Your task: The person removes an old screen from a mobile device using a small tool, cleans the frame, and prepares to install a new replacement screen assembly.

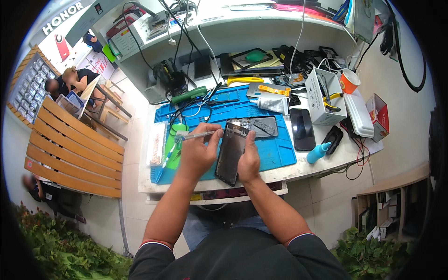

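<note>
My left hand (pixel 199 150) pinches a slim silver pen-like tool (pixel 198 135); its exact kind is too small to tell. Those fingers are close to the upper left edge of a dark phone panel (pixel 231 154). My right hand (pixel 249 161) grips that panel by its right side, thumb at the upper edge, and holds it tilted over the front of the blue repair mat (pixel 280 157). Just behind the panel an opened phone body (pixel 273 122) lies on the mat. Left of my left hand are a green pad (pixel 171 160) and a blue-and-white brush (pixel 169 156).
Right of the mat are a black phone (pixel 302 130), a light-blue bottle (pixel 318 152) and a white box (pixel 322 100) of tools. A white tube (pixel 270 105), a green-handled tool (pixel 189 94) and cables lie farther back. A slatted wooden bench (pixel 74 149) and seated people are to the left.
</note>
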A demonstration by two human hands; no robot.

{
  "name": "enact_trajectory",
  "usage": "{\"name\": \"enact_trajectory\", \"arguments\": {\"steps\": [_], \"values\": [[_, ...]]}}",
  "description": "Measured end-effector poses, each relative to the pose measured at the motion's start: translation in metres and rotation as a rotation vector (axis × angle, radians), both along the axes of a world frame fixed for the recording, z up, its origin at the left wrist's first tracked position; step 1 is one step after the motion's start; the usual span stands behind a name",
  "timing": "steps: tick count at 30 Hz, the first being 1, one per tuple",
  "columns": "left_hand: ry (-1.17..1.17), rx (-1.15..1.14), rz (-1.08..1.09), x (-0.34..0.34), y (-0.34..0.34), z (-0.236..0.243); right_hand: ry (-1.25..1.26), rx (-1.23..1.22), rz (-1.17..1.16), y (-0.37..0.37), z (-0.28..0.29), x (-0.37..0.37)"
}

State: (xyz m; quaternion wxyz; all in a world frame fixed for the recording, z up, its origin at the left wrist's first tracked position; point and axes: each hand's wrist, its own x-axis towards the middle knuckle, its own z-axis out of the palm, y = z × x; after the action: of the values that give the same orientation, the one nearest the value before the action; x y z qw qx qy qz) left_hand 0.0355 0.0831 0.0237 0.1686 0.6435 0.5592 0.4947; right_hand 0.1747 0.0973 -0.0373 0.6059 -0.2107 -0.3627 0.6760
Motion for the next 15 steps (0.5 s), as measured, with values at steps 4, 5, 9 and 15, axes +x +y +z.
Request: {"name": "enact_trajectory", "arguments": {"steps": [4,5,9,15], "values": [[0.038,0.059,0.028,-0.001,-0.002,-0.007,0.018,-0.008,0.011,0.000,-0.002,-0.001],[0.048,0.081,0.036,-0.001,-0.002,-0.008,-0.003,0.006,0.001,-0.002,0.000,-0.001],[0.067,0.116,0.048,0.003,-0.003,-0.008,-0.065,0.029,-0.036,-0.003,0.008,0.002],[0.042,0.125,0.067,0.003,-0.001,-0.011,-0.081,0.034,-0.032,-0.004,0.009,0.003]]}}
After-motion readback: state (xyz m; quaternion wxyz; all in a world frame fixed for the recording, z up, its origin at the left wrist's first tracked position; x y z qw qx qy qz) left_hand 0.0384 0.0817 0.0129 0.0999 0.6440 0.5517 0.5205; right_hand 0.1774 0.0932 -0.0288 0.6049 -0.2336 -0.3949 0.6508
